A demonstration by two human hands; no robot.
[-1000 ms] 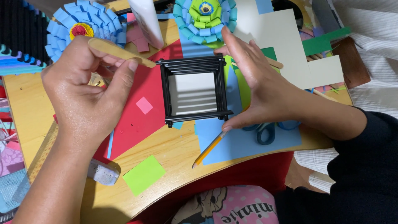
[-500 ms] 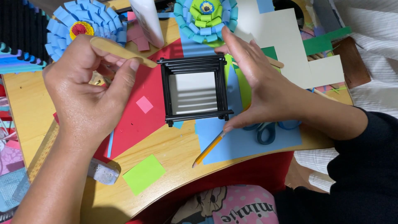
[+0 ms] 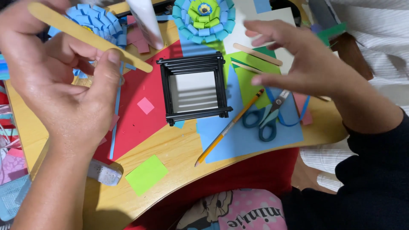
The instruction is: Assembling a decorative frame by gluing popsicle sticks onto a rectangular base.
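Note:
My left hand (image 3: 64, 85) holds a plain wooden craft stick (image 3: 85, 36) between thumb and fingers, raised over the left side of the table. A black square frame of stacked sticks (image 3: 194, 89) sits in the middle on red paper (image 3: 140, 123). My right hand (image 3: 298, 64) hovers open above and to the right of the frame, fingers spread, touching nothing. Under it lie two more wooden sticks (image 3: 257, 54), blue-handled scissors (image 3: 268, 117) and a yellow pencil (image 3: 228, 127) on blue paper (image 3: 251, 136).
Two blue and green paper flowers (image 3: 204, 17) (image 3: 100, 25) lie at the back of the wooden table (image 3: 179, 149). A green paper scrap (image 3: 147, 174) and a pale eraser-like block (image 3: 104, 172) sit near the front edge. A white tube (image 3: 145, 21) stands at the back.
My right hand has lifted off the black frame and drawn away to the right. My left hand with the stick has risen. The view has come closer, showing scissors and pencil.

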